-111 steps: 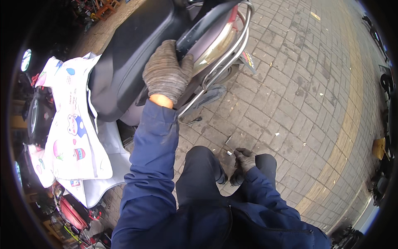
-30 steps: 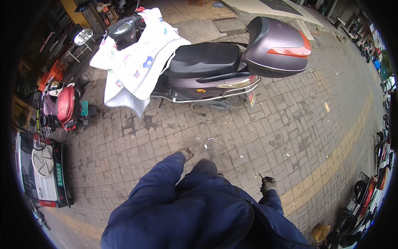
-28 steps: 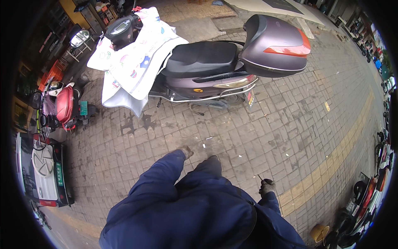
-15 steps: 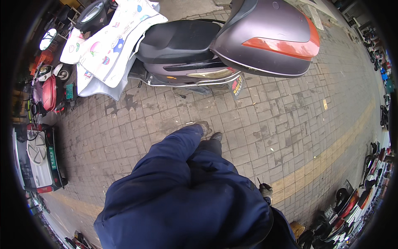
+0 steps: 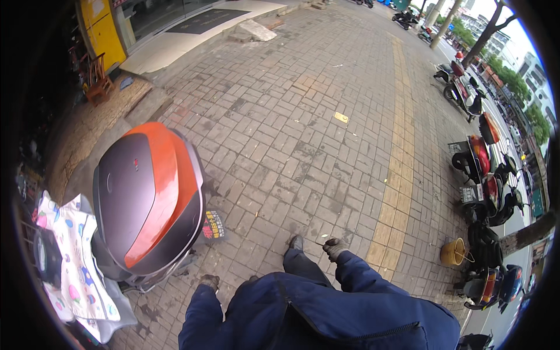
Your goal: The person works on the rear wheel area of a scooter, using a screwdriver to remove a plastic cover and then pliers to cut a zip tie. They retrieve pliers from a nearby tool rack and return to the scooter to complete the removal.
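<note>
My left hand (image 5: 210, 282), in a greyish glove, hangs low beside my dark blue jacket (image 5: 303, 309); its fingers are too small to read. My right hand (image 5: 335, 251), gloved too, is raised ahead of the jacket. Its fingers look curled around something dark that I cannot make out. Neither hand touches the parked scooter at left. The scooter's purple-grey top box (image 5: 125, 198) with its orange band is nearest to my left hand. A white cover with coloured prints (image 5: 79, 280) drapes over the scooter's front. One dark shoe (image 5: 296, 242) shows between my hands.
Paving bricks with a yellow tactile strip (image 5: 399, 169) stretch ahead. Scooters (image 5: 481, 154) line the right side, with a yellow bucket (image 5: 452, 252) and a tree trunk (image 5: 528, 233) among them. At far left are a wooden chair (image 5: 99, 81) and a shopfront step (image 5: 192, 29).
My view has swung right, so the scooter now lies at the left instead of ahead. My left hand has come into view. My right hand now appears farther forward; earlier a thin dark thing stuck out of it.
</note>
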Tool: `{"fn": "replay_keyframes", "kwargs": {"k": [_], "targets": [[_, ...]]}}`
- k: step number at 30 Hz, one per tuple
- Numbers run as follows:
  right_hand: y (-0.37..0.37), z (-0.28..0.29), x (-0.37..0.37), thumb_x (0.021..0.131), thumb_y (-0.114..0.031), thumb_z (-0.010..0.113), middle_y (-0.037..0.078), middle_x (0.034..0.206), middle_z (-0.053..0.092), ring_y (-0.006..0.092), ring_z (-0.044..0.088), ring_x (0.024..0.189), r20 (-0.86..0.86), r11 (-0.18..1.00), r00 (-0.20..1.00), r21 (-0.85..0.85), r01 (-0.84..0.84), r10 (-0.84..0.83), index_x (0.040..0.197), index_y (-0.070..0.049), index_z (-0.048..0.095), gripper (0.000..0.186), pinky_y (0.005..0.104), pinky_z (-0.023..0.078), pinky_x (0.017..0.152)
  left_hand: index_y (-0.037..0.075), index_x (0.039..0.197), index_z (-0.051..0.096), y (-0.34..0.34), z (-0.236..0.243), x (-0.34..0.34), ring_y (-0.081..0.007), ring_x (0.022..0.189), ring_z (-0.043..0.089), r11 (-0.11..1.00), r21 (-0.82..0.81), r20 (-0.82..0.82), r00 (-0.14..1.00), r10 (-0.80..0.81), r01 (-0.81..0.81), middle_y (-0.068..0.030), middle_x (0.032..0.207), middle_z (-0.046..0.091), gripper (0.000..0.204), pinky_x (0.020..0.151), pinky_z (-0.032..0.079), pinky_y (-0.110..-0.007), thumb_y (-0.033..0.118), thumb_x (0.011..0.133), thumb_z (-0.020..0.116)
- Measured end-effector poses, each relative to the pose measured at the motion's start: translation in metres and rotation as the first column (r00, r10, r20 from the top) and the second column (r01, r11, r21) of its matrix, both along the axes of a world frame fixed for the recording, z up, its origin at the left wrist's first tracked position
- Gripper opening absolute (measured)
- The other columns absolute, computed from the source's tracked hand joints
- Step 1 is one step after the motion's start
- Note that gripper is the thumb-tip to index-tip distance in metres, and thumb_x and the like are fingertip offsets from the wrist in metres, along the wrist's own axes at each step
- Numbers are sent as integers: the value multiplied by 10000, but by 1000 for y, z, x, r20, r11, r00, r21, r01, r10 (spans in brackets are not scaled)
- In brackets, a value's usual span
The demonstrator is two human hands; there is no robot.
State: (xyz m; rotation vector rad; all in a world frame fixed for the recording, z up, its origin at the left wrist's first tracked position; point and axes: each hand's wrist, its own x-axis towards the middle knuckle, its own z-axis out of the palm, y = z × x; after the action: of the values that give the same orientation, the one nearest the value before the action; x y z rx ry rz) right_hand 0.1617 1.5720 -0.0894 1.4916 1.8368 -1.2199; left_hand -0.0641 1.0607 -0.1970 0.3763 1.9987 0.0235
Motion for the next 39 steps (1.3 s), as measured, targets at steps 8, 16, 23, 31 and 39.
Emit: {"fn": "replay_keyframes", "kwargs": {"k": [8, 16, 23, 31, 39], "targets": [[159, 58, -91, 813, -213, 601, 0, 556, 417, 143, 400, 495, -212, 998, 976, 15, -56, 58, 694, -134, 499, 175, 306, 425, 493, 74, 824, 578, 217, 54, -74, -185, 503, 535, 624, 274, 167, 675, 718, -732, -53, 644, 571, 69, 429, 414, -353, 143, 827, 580], [241, 15, -176, 745, -300, 711, 40, 660, 620, 166, 561, 556, -85, 991, 991, 84, -99, 106, 883, -117, 678, 231, 323, 481, 549, 40, 992, 617, 350, 57, -187, -153, 491, 543, 620, 235, 154, 658, 737, -749, -59, 663, 603, 255, 417, 417, -316, 231, 828, 659], [297, 37, -283, 818, -315, 670, 21, 588, 539, 156, 481, 463, 8, 999, 1000, -35, -16, 16, 817, -159, 575, 183, 348, 439, 448, 70, 887, 643, 482, 34, -376, -131, 489, 539, 762, 445, 17, 855, 518, -470, -37, 647, 610, 164, 415, 416, -296, 226, 836, 645], [357, 20, -425, 827, -269, 665, 85, 703, 605, 209, 570, 519, -64, 965, 966, -103, 242, -249, 1124, -91, 598, 352, 373, 519, 488, 46, 886, 640, 502, 42, -548, -151, 524, 571, 738, 560, -127, 841, 526, -377, -67, 646, 622, 157, 458, 437, -298, 183, 810, 623], [409, -15, -687, 788, -288, 673, 30, 555, 491, 174, 492, 461, 26, 985, 986, -67, -162, 164, 706, -135, 494, 249, 370, 431, 459, -11, 913, 583, 339, -37, -638, -220, 515, 575, 138, 241, 167, 181, 969, -961, -116, 646, 591, 197, 457, 485, -370, 138, 812, 663]]}}
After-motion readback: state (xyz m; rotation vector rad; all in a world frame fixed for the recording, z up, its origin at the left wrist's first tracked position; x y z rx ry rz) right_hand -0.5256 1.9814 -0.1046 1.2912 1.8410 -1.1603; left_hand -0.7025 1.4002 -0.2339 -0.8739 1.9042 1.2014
